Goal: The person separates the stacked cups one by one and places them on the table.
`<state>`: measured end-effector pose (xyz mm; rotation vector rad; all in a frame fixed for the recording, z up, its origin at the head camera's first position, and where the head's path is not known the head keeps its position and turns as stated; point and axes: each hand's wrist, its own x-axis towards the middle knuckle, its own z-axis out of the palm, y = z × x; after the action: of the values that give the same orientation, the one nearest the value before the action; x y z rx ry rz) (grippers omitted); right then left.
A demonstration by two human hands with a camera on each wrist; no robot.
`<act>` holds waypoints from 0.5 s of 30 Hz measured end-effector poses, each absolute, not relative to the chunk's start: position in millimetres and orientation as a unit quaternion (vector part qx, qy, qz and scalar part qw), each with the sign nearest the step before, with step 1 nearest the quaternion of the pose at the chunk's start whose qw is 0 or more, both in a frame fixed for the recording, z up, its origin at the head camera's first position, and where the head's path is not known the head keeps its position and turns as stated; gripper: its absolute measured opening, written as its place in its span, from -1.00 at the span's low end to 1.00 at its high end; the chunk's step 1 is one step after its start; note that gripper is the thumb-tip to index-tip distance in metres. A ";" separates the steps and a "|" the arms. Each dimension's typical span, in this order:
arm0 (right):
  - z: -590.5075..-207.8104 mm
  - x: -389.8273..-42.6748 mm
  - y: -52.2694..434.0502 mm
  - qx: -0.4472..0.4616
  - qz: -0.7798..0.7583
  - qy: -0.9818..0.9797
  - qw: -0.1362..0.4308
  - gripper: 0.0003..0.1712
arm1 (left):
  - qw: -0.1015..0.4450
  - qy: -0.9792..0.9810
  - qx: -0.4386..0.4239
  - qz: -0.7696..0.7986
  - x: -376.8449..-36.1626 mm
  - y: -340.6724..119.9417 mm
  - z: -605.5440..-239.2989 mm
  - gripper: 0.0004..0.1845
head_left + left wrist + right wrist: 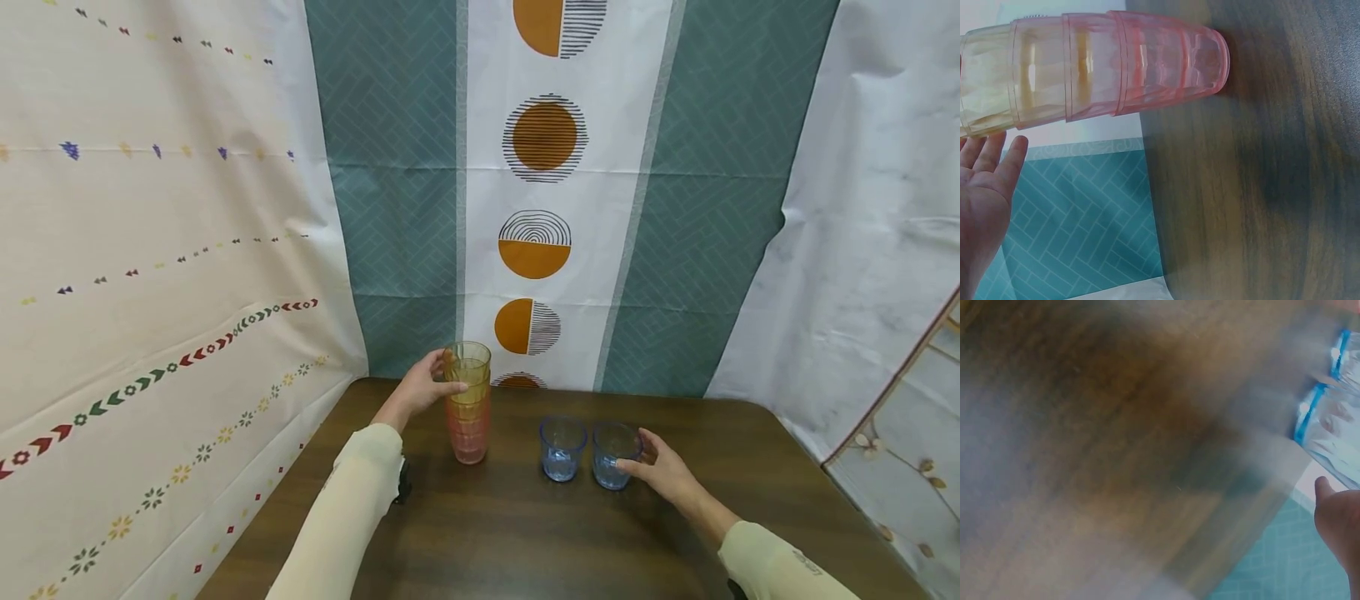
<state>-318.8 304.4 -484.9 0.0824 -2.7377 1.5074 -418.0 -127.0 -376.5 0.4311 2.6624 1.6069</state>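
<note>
A tall stack of nested plastic cups [468, 417], yellow at the top and pink below, stands upright on the table. My left hand [422, 385] grips it near the top, thumb across the front and fingers round the far side. In the left wrist view the pink base [1207, 62] meets the wood. To the right are two clear blue cups side by side. My right hand [663, 471] holds the right blue cup [611, 471] at its right side, thumb in front and fingers by the rim. The left blue cup [560, 462] stands close beside it, untouched by either hand.
The dark wooden table [510, 542] runs back to a green and white patterned curtain [397, 208]. A cream embroidered cloth [150, 275] hangs along the left side, and a pale marbled cloth [847, 250] along the right.
</note>
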 end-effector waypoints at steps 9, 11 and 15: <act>-451.4 -327.5 304.6 0.053 0.484 -0.873 0.033 0.11 | 0.001 0.849 0.136 0.510 -416.5 -127.9 -375.7 -0.09; -443.3 -329.4 302.7 0.059 0.486 -0.871 0.039 0.11 | 0.003 0.850 0.135 0.509 -416.1 -128.0 -375.0 -0.09; -428.5 -334.0 297.8 0.070 0.488 -0.869 0.048 0.11 | 0.004 0.850 0.139 0.508 -415.6 -128.6 -373.8 -0.08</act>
<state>-334.0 297.8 -428.5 0.2139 -2.6490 1.4889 -415.6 -128.6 -373.8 0.4360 2.6631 1.5936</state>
